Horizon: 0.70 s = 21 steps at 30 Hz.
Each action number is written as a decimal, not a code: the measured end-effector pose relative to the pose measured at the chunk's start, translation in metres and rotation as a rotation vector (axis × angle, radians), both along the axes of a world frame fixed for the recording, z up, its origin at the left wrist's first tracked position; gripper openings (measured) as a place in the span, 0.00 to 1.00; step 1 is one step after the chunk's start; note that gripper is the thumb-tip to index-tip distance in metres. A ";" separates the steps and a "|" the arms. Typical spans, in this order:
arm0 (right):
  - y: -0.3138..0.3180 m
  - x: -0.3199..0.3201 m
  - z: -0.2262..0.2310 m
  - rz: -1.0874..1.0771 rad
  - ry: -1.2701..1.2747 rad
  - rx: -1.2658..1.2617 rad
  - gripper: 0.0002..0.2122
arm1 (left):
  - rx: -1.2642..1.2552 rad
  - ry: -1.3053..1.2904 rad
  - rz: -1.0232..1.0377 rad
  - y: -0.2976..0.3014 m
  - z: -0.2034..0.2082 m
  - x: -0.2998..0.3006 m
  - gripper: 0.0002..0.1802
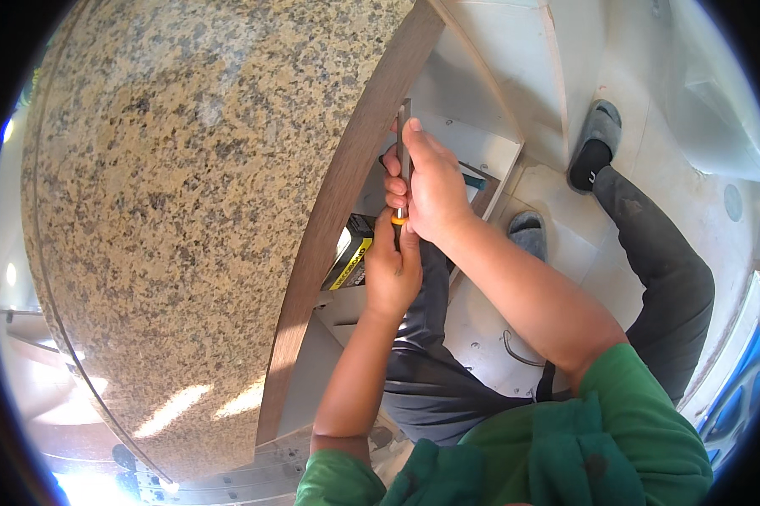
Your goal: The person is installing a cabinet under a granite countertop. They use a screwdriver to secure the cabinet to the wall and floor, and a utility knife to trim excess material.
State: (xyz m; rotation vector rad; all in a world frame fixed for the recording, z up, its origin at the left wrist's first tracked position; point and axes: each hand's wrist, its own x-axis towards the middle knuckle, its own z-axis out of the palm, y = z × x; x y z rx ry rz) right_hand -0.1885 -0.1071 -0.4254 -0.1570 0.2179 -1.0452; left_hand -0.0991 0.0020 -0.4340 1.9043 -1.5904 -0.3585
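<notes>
My left hand [394, 274] is wrapped round the handle of a screwdriver [399, 219], whose yellow collar and a short bit of metal shaft show above the fist. Just beyond it, my right hand [435, 185] grips a narrow, upright metal strip [406, 156], thumb along its upper end and fingers curled behind. The shaft meets the lower part of this strip; its tip is hidden by the fingers. Both hands are close together over an open cabinet space, beside the brown wooden edge [346, 177] of a countertop.
A speckled granite countertop [203, 194] fills the left side. Inside the cabinet stands a black and yellow box [351, 253]. White panels [472, 76] rise at the far side. My legs straddle the cabinet corner, with grey slippers [601, 126] on the tiled floor. A blue object [746, 363] is at far right.
</notes>
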 end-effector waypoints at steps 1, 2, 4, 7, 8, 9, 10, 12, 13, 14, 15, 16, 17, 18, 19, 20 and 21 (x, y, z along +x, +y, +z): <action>0.000 0.001 -0.001 0.008 -0.007 0.001 0.19 | 0.004 0.026 0.012 -0.004 -0.005 0.001 0.20; 0.001 0.001 -0.001 0.016 -0.015 0.002 0.19 | -0.009 -0.007 0.010 -0.002 -0.006 0.003 0.20; 0.005 0.004 -0.001 0.029 -0.001 0.028 0.19 | -0.034 -0.075 0.004 0.004 -0.003 0.004 0.20; 0.009 0.007 -0.001 0.047 -0.006 0.041 0.19 | -0.009 -0.048 0.009 0.009 -0.001 0.003 0.20; 0.006 0.006 -0.002 0.031 -0.007 0.042 0.19 | 0.002 -0.061 0.006 0.005 0.001 0.002 0.19; -0.002 0.005 -0.002 0.015 -0.008 0.043 0.19 | 0.014 -0.073 0.003 -0.003 0.004 0.000 0.19; -0.009 0.004 -0.001 -0.003 -0.009 0.037 0.19 | 0.018 -0.086 -0.002 -0.010 0.008 -0.003 0.19; -0.001 0.003 0.001 0.009 -0.001 0.033 0.19 | -0.002 -0.047 0.001 -0.004 0.007 -0.002 0.19; 0.002 0.003 0.002 0.013 0.002 0.034 0.19 | -0.009 -0.029 0.000 0.000 0.004 0.000 0.19; 0.003 0.003 0.003 0.008 0.007 0.036 0.19 | -0.066 -0.055 -0.043 0.000 0.002 0.003 0.19; 0.003 0.003 0.004 0.004 0.012 0.039 0.18 | -0.081 -0.071 -0.055 -0.002 0.001 0.004 0.19; 0.006 0.003 0.004 0.004 0.018 0.047 0.18 | -0.091 -0.086 -0.062 -0.003 0.005 0.001 0.19; 0.002 0.003 0.003 -0.009 0.010 0.040 0.19 | -0.100 -0.101 -0.070 -0.005 0.007 0.000 0.19; -0.007 0.002 0.001 -0.022 0.002 0.034 0.19 | -0.070 -0.080 -0.051 -0.011 0.004 0.000 0.20; -0.014 0.000 0.001 -0.038 -0.007 0.019 0.19 | -0.028 -0.061 -0.026 -0.012 0.004 0.000 0.20; -0.013 -0.001 0.002 -0.042 -0.014 0.013 0.19 | 0.013 -0.042 0.000 -0.012 0.003 -0.001 0.20; -0.010 -0.001 0.002 -0.024 -0.008 0.017 0.19 | 0.055 -0.023 0.026 -0.013 0.003 0.000 0.21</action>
